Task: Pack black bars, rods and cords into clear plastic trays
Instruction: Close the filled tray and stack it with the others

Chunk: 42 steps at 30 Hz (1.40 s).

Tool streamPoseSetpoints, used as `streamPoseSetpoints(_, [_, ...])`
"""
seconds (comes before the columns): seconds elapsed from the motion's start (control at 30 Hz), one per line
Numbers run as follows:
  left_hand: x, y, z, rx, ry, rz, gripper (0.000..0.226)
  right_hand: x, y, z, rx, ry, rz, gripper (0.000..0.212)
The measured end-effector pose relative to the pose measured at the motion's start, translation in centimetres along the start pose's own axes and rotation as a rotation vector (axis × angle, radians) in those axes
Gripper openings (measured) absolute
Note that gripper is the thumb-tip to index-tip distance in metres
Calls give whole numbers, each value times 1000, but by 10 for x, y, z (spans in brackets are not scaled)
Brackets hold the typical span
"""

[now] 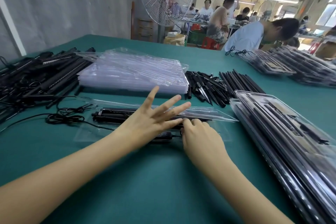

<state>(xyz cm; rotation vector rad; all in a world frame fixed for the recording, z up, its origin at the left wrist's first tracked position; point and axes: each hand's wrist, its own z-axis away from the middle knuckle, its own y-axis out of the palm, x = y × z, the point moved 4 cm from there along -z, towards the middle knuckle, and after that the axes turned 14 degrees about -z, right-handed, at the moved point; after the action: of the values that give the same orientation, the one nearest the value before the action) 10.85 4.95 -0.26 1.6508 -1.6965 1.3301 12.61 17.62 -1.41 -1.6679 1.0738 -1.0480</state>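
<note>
Over one clear tray, left hand spreads; right hand curls, hold unclear.

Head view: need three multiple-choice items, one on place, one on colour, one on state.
1. Where is the stack of empty clear trays relative to the open tray being packed?
A. right of it
B. beyond it, farther from the person
C. under it

2. What colour is the table cover?
A. red
B. white
C. teal green

3. How is the left hand?
A. fingers straight and spread
B. balled in a fist
C. wrapped round a rod

Answers: 1 B, the stack lies behind the open tray; 2 C, teal shows all round the parts; 3 A, its fingers fan out over the tray.
</note>
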Motion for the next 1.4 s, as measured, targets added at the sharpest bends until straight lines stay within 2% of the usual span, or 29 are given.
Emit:
streamPoseSetpoints(0.1, [4,-1,-5,75,22,97,44,-5,8,-8,66,-55,7,49])
streamPoseSetpoints(0.2, [21,-3,-13,160,-21,211,23,-6,12,-13,128,-100,24,49])
streamPoseSetpoints(0.33, [47,0,-15,144,-105,353,25,-9,14,-12,155,-95,53,42])
streamPoseSetpoints(0.53, [51,8,9,199,-183,255,19,-10,15,-8,144,-98,52,41])
streamPoseSetpoints(0.67, [28,15,26,249,-165,171,43,-11,15,-8,134,-71,23,40])
streamPoseSetpoints(0.87, [27,18,28,213,-230,109,56,-12,11,-8,144,-21,-7,38])
streamPoseSetpoints(1.0, [27,18,28,154,-231,121,28,-18,3,-6,156,45,-193,29])
streamPoseSetpoints(1.1, [23,19,33,110,-200,141,30,-30,-6,-5,69,104,-319,23])
streamPoseSetpoints(1.23, [17,18,39,83,-171,122,21,-44,-10,-3,15,172,-404,29])
streamPoseSetpoints(1.4, [17,17,38,72,-172,132,28,-48,-9,2,-30,148,-266,26])
